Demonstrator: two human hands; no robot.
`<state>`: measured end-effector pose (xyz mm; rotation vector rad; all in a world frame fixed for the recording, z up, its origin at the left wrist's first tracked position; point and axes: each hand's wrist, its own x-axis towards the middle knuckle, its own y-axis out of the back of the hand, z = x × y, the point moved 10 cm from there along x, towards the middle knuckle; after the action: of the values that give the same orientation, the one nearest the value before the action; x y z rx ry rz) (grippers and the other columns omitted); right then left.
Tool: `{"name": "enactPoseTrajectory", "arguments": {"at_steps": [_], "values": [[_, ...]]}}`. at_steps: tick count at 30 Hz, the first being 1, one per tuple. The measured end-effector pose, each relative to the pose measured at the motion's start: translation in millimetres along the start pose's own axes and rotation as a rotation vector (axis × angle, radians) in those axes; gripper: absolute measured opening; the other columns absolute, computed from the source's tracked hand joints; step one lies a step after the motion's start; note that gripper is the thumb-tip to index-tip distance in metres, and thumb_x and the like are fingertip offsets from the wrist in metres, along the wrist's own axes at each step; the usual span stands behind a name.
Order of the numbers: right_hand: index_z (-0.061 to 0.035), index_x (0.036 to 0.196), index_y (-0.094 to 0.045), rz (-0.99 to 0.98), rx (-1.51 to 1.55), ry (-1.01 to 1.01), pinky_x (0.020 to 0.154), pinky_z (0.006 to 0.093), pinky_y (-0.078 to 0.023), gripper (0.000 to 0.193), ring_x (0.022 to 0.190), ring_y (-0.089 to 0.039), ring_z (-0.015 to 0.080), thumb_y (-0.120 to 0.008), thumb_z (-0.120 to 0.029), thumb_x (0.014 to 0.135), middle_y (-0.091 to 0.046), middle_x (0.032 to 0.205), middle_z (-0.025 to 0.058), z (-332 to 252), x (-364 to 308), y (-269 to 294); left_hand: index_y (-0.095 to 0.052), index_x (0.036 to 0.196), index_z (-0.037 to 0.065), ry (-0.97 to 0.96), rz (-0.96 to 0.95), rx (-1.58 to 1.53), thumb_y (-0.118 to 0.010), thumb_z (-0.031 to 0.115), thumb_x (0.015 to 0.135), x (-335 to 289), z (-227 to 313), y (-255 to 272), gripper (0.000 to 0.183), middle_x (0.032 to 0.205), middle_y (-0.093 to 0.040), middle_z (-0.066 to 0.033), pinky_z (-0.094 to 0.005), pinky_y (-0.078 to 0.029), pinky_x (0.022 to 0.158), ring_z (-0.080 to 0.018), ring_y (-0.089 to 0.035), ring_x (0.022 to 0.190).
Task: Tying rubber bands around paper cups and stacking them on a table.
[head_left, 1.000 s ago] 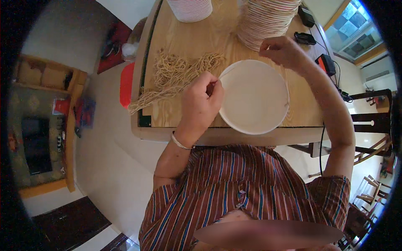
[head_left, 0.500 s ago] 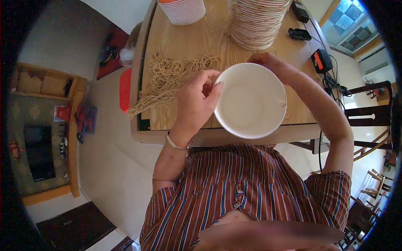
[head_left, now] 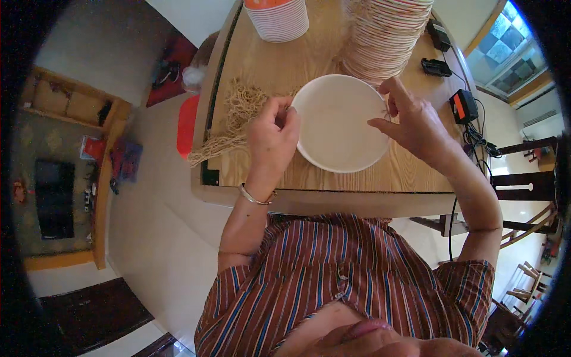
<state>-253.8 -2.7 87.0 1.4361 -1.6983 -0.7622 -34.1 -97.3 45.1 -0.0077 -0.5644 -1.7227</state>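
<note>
A round white paper bucket (head_left: 342, 128) tilts its mouth up toward me at the table's near edge. My left hand (head_left: 273, 134) is closed on its left rim, thumb by the edge and fingers curled behind. At the right rim is my right hand (head_left: 416, 119), its thumb reaching over the bucket's mouth and its index finger bent above, with a gap between them. In that gap a short end of string (head_left: 385, 113) shows at the rim. Whether the right fingers touch it is hard to make out. Beside my left hand lies a loose heap of tan string (head_left: 241, 110).
Behind the bucket stands a tall stack of string-wrapped paper buckets (head_left: 386, 41). A shorter stack of white and orange buckets (head_left: 276, 21) is at the far left. Black chargers with cables (head_left: 464, 107) lie along the table's right edge. A red stool (head_left: 187, 128) stands left of the table.
My right hand has come from behind the bucket to its right rim, with thumb and index finger apart. The bucket and my left hand have shifted slightly up and left in view.
</note>
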Motion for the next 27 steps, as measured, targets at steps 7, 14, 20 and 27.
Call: {"name": "enactPoseTrajectory", "arguments": {"at_steps": [7, 14, 20, 27], "values": [[-0.0045, 0.094, -0.053, 0.04, 0.071, -0.055, 0.054, 0.0381, -0.049, 0.021, 0.055, -0.058, 0.0268, -0.065, -0.021, 0.088, -0.061, 0.068, 0.0101, 36, 8, -7, -0.065, 0.098, 0.0, 0.085, -0.028, 0.077, -0.061, 0.007, 0.088, -3, -5, 0, 0.013, 0.082, -0.066, -0.0028, -0.0246, -0.048, 0.066, -0.0072, -0.057, 0.071], [-0.0053, 0.089, -0.055, -0.165, 1.126, -0.503, 0.041, 0.0265, -0.039, 0.024, 0.048, -0.046, 0.0087, -0.052, -0.027, 0.098, -0.049, 0.062, -0.0005, 73, -12, -65, -0.064, 0.098, 0.0, 0.072, 0.003, -0.013, -0.06, 0.006, 0.089, -5, -10, 1, 0.012, 0.083, -0.065, -0.0017, -0.0242, -0.048, 0.068, -0.0068, -0.057, 0.074], [-0.0057, 0.096, -0.055, -0.239, 1.028, -0.563, 0.04, 0.0258, -0.037, 0.022, 0.051, -0.045, 0.0089, -0.052, -0.027, 0.098, -0.053, 0.068, 0.0004, 76, -14, -80, -0.065, 0.095, 0.001, -0.005, 0.069, -0.02, -0.062, 0.007, 0.087, -5, -7, 7, 0.01, 0.068, -0.062, -0.0008, -0.0238, -0.044, 0.054, -0.0052, -0.053, 0.059], [-0.0095, 0.087, -0.058, -0.092, 0.495, -0.358, 0.041, 0.02, -0.033, 0.019, 0.051, -0.042, 0.0036, -0.062, -0.027, 0.092, -0.049, 0.065, -0.0038, 63, 8, -23, -0.063, 0.095, 0.001, 0.163, -0.012, -0.248, -0.063, 0.017, 0.093, -8, -25, 8, 0.015, 0.074, -0.061, 0.002, -0.0204, -0.043, 0.054, -0.0041, -0.054, 0.063]]}}
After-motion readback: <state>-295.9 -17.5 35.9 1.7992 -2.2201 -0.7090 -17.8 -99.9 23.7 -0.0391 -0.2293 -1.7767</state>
